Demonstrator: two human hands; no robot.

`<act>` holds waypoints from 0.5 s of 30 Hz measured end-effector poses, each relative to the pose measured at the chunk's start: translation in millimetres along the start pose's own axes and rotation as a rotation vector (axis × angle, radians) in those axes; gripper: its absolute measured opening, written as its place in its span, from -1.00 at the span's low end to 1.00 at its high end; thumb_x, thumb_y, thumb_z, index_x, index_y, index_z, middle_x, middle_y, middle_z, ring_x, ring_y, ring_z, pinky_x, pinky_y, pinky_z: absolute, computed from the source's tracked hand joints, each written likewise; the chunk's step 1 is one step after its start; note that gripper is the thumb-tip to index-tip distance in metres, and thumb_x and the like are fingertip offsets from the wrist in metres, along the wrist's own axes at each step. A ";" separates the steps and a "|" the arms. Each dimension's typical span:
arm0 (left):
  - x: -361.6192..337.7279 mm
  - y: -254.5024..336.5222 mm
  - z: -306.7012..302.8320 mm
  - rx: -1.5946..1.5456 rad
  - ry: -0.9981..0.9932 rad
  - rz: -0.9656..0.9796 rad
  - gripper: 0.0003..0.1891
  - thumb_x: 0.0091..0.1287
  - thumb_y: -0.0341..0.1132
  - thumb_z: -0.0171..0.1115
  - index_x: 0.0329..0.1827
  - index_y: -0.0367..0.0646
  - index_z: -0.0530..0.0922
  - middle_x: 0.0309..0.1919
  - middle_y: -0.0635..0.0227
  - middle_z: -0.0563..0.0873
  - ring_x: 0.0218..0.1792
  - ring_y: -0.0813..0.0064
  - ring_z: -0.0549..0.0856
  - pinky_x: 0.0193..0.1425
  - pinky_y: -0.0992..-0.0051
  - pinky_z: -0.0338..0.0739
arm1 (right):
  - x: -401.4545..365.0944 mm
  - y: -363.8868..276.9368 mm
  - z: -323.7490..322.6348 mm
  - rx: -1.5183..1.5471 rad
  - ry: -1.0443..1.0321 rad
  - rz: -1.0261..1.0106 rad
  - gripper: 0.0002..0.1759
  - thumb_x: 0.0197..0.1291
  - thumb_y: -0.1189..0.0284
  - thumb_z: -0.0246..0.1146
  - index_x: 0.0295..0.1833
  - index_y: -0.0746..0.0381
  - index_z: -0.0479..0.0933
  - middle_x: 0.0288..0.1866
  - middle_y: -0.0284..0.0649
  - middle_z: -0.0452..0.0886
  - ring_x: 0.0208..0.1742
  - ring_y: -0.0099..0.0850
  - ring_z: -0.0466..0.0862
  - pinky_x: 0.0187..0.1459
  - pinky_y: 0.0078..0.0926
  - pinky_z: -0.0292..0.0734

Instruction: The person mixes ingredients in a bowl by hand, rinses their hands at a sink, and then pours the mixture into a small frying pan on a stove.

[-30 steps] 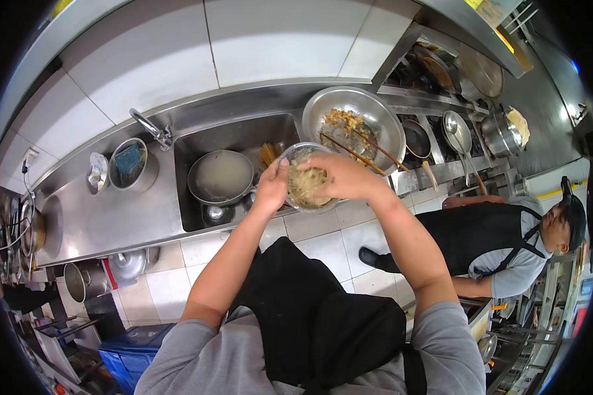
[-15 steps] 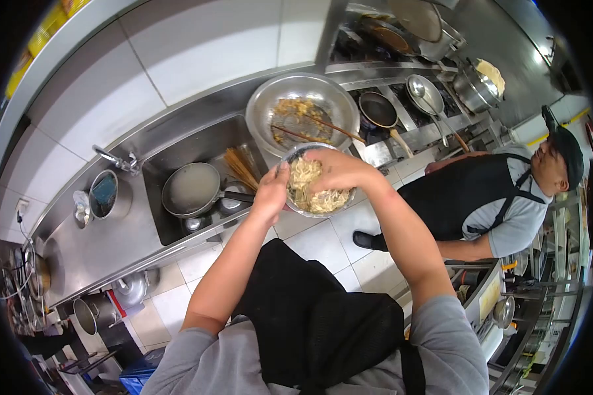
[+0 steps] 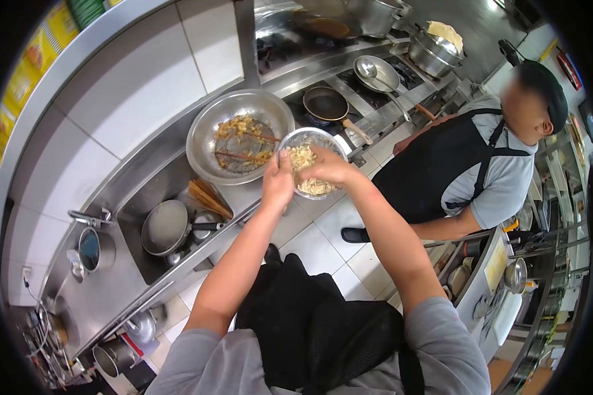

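Observation:
A metal bowl with pale shredded food in it hangs in front of the counter. My left hand grips its near-left rim, thumb on top. Inside the bowl, my right hand has its fingers curled into the shreds, and the fingertips are partly hidden. Just left of it, a large metal basin rests on the counter beside the sink. Yellow-brown food pieces lie in the basin, with two thin brown sticks across them.
The sink holds a frying pan and a wooden bundle. A small pan sits on a stove burner; a larger pan with a ladle is beyond. To the right stands a person in a black apron.
The view has shifted. Relative to the basin, my hands and the metal bowl have moved right, toward the stove. My right hand's fingers are drawn closer together in the shreds.

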State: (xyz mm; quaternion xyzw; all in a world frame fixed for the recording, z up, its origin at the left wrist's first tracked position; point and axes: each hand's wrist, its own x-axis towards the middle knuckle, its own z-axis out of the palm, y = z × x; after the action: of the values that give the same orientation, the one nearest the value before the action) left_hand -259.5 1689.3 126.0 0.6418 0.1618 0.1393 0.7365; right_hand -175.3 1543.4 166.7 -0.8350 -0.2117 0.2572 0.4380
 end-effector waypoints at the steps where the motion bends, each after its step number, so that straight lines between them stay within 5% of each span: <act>1: 0.5 18.8 4.5 0.003 -0.010 -0.001 -0.48 0.75 0.01 -0.04 0.41 -0.27 0.52 0.21 0.17 0.70 0.16 0.40 0.69 0.29 0.39 0.59 | 2.5 1.4 -4.2 -0.093 0.163 -0.057 0.10 -0.16 0.26 0.65 0.49 0.55 0.37 0.41 0.33 0.55 0.44 0.04 0.59 0.46 -0.24 0.46; 4: 12.6 51.4 11.1 -0.159 -0.035 -0.275 -0.47 0.76 0.01 -0.09 0.45 -0.27 0.50 0.16 0.07 0.73 0.13 0.31 0.73 0.21 0.31 0.64 | -1.0 -22.1 -38.3 -0.282 0.241 -0.341 -0.03 -0.11 0.24 0.65 0.43 0.44 0.50 0.41 0.21 0.59 0.43 -0.01 0.60 0.46 -0.25 0.46; 7: 56.7 45.1 10.1 -0.012 -0.024 -0.084 -0.45 0.75 0.02 -0.08 0.52 -0.24 0.43 0.16 0.06 0.71 0.14 0.35 0.73 -0.08 0.30 0.79 | 3.1 -53.1 -70.1 -0.334 0.126 -0.318 -0.11 -0.07 0.23 0.65 0.40 0.36 0.56 0.40 0.13 0.61 0.41 -0.02 0.62 0.43 -0.26 0.49; 8: 66.6 37.4 13.1 -0.016 -0.039 -0.083 -0.45 0.75 0.02 -0.08 0.52 -0.24 0.43 0.16 0.06 0.71 0.14 0.35 0.73 -0.08 0.30 0.79 | 8.9 -56.0 -78.7 -0.367 0.066 -0.320 -0.13 -0.05 0.22 0.65 0.39 0.37 0.56 0.39 0.14 0.61 0.40 -0.02 0.63 0.42 -0.26 0.50; 10: 69.6 63.6 23.6 -0.083 -0.043 -0.199 -0.46 0.75 0.02 -0.06 0.48 -0.27 0.48 0.21 0.04 0.71 0.18 0.30 0.71 0.26 0.30 0.61 | 30.2 -42.8 -86.8 -0.367 0.064 -0.266 -0.06 -0.06 0.16 0.65 0.43 0.33 0.53 0.38 0.12 0.62 0.37 -0.03 0.64 0.39 -0.26 0.51; 14: 124.4 21.7 36.6 0.094 -0.135 -0.035 -0.44 0.74 0.03 -0.05 0.48 -0.28 0.48 0.20 0.03 0.71 0.14 0.29 0.74 0.25 0.30 0.62 | 77.9 -4.5 -79.4 -0.330 0.083 -0.181 0.07 -0.10 0.06 0.64 0.52 0.29 0.41 0.33 0.09 0.65 0.33 -0.05 0.65 0.36 -0.27 0.52; 15: 133.6 22.4 40.0 0.123 -0.141 0.013 -0.44 0.74 0.04 -0.06 0.48 -0.27 0.46 0.17 0.03 0.72 0.07 0.29 0.77 0.08 0.30 0.71 | 82.3 -5.5 -80.1 -0.222 0.055 -0.115 0.00 -0.10 0.12 0.62 0.48 0.29 0.45 0.33 0.07 0.64 0.34 -0.07 0.64 0.37 -0.27 0.51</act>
State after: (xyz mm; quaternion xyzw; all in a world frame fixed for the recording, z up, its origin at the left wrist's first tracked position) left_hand -121.3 1711.5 145.1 0.6952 0.1138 0.0884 0.7042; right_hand -62.7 1544.2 190.0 -0.8715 -0.2744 0.1837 0.3625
